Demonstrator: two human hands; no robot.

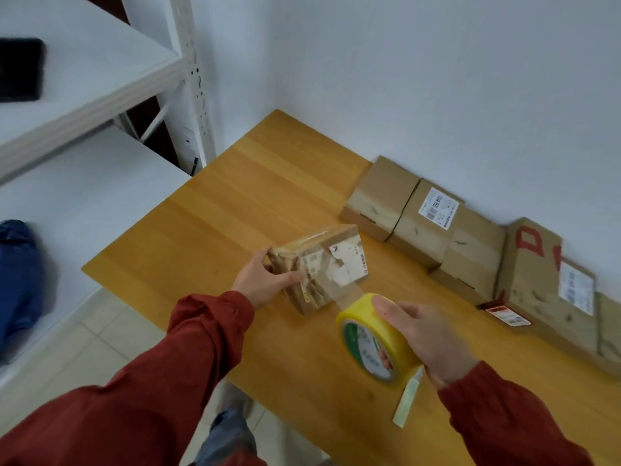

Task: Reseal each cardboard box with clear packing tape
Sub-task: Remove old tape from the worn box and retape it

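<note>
Hands: left hand [265, 280] grips the near-left end of box [322, 264], thumb on top, fingers curled round side. Right hand [426, 334] curls round roll [373, 341], fingers through core.

Box sits tilted mid-table [208, 210]; resting or lifted, cannot tell. Clear strip [346, 294] runs from roll to box.

Best, likely: keep strip taut, pull straight along seam, hold box steady, then press flat.

Unclear: row of boxes [437, 230] at far right, cut off by frame; seam lost under old tape; labels blurred; strip's stuck end faint.

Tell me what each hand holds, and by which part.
The left hand grips the small box by its left end. The right hand holds the tape roll by its rim, a finger through the core.
</note>
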